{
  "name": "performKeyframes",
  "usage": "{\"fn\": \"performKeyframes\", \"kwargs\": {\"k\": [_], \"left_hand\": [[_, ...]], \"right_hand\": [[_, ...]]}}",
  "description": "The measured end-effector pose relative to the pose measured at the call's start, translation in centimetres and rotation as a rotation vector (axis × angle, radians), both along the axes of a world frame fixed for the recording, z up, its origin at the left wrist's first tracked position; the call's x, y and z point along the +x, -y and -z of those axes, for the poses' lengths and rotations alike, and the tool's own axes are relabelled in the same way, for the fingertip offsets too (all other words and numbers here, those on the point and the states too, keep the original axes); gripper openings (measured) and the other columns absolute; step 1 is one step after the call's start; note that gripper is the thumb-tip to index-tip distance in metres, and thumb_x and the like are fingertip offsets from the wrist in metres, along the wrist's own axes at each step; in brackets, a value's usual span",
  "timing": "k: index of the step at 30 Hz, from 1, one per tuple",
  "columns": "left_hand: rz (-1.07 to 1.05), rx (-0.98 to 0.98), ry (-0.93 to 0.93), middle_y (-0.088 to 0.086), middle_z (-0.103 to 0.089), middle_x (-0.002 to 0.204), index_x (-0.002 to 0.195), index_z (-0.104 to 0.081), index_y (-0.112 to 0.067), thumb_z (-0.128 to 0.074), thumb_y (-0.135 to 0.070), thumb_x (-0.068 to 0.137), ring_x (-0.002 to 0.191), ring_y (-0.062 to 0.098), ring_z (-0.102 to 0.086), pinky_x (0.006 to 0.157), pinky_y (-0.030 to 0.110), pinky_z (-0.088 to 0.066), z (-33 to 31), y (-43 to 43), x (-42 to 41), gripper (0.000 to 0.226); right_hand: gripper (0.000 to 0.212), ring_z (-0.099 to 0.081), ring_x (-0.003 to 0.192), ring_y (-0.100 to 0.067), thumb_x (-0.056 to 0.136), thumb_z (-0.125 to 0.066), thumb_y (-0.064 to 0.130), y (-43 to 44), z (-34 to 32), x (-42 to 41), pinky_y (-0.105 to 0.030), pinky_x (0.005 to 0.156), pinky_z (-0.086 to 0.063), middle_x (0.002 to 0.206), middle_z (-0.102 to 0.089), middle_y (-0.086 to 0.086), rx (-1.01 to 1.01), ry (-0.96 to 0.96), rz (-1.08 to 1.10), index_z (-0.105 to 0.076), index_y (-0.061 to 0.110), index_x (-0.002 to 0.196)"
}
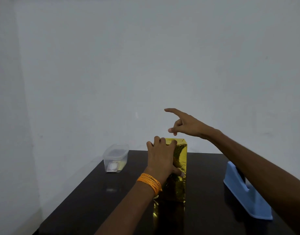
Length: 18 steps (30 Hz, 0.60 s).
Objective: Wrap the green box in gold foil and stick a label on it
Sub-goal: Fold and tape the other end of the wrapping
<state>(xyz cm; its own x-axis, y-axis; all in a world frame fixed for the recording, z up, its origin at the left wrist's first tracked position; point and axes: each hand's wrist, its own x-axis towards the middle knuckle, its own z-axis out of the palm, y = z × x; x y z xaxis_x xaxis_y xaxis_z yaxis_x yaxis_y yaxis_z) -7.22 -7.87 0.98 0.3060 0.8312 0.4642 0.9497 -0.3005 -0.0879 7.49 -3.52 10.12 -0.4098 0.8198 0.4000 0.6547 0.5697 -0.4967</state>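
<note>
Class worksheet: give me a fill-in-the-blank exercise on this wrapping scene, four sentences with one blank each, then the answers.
1. The left hand holds the upright box, which is covered in ____ foil.
2. The wrist band on that arm is ____.
3. The tape dispenser on the right side of the table is ____.
4. The clear container stands to the ____ of the box.

Missing words: gold; orange; blue; left.

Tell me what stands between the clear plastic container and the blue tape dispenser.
The foil-wrapped box, upright on the table, gripped by the left hand; the head view shows it.
</note>
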Motion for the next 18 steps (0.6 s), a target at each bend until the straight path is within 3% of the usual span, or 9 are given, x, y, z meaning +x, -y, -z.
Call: {"fn": "performKeyframes", "kwargs": {"k": [8,14,18], "left_hand": [[0.007,-0.033,0.002,0.013,-0.037,0.147,0.149,-0.026,-0.026,-0.077,-0.072,0.061,0.138,0.034,-0.025,0.108,0.053,-0.024,-0.2,0.0,0.1,0.111],[0.005,-0.028,-0.011,0.014,-0.036,0.149,0.15,-0.024,-0.026,-0.077,-0.073,0.06,0.138,0.035,-0.025,0.108,0.054,-0.025,-0.2,0.1,0.1,0.114],[0.009,-0.038,-0.011,0.014,-0.034,0.15,0.151,-0.022,-0.025,-0.078,-0.071,0.061,0.139,0.035,-0.024,0.109,0.053,-0.024,-0.3,0.2,0.1,0.115]], "right_hand": [[0.077,-0.071,0.083,-0.012,0.088,-0.074,0.019,-1.5,0.7,-0.8,-0.043,0.113,-0.033,0.072,-0.072,0.005,-0.091,-0.012,0.008,-0.032,0.033,0.151],[0.076,-0.07,0.081,-0.012,0.088,-0.075,0.019,-2.2,0.5,-0.9,-0.031,0.093,-0.043,0.071,-0.073,0.004,-0.143,0.046,-0.01,-0.032,0.032,0.15],[0.077,-0.069,0.082,-0.013,0.086,-0.077,0.022,-3.5,0.8,-0.9,-0.031,0.086,-0.048,0.082,-0.074,0.0,-0.157,0.1,0.005,-0.034,0.035,0.148]]}}
